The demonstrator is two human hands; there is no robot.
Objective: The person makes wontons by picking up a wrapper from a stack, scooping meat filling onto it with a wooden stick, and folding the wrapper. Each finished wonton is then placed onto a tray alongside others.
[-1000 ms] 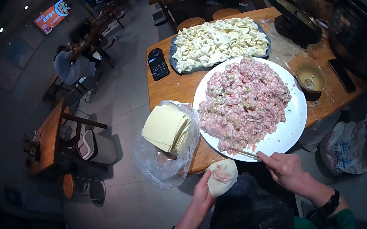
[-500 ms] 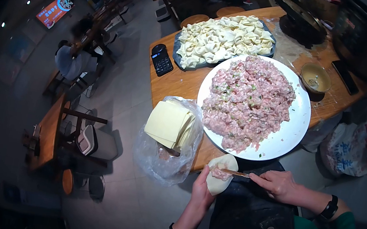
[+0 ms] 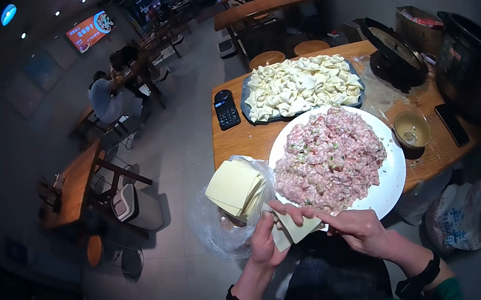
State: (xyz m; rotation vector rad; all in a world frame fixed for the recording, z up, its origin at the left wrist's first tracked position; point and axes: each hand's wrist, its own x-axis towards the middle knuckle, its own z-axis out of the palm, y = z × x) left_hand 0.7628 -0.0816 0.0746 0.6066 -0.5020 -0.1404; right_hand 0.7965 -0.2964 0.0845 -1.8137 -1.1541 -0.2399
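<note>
My left hand point(image 3: 269, 237) holds a pale dough wrapper point(image 3: 297, 229), which is folded over. My right hand point(image 3: 360, 230) is closed at the wrapper's right edge; the stick seen earlier is mostly hidden at its fingers. Both hands are just below a large white plate point(image 3: 393, 182) heaped with minced meat filling point(image 3: 332, 156). To the left, a stack of square wrappers point(image 3: 234, 187) lies on a clear plastic bag point(image 3: 214, 228). Behind the plate, a dark tray point(image 3: 361, 94) is piled with folded dumplings point(image 3: 302, 87).
A black keypad device point(image 3: 226, 109) sits at the wooden table's point(image 3: 239, 140) left edge. A small bowl point(image 3: 412, 129), a phone point(image 3: 451, 125), a black pan point(image 3: 397, 52) and a large pot point(image 3: 473, 71) are at right. Two people sit far left, one in a light top point(image 3: 105, 101).
The wrapper, open with filling before, is now folded over. My right hand has moved to the wrapper's edge. The view has shifted, so the table appears lower and further right.
</note>
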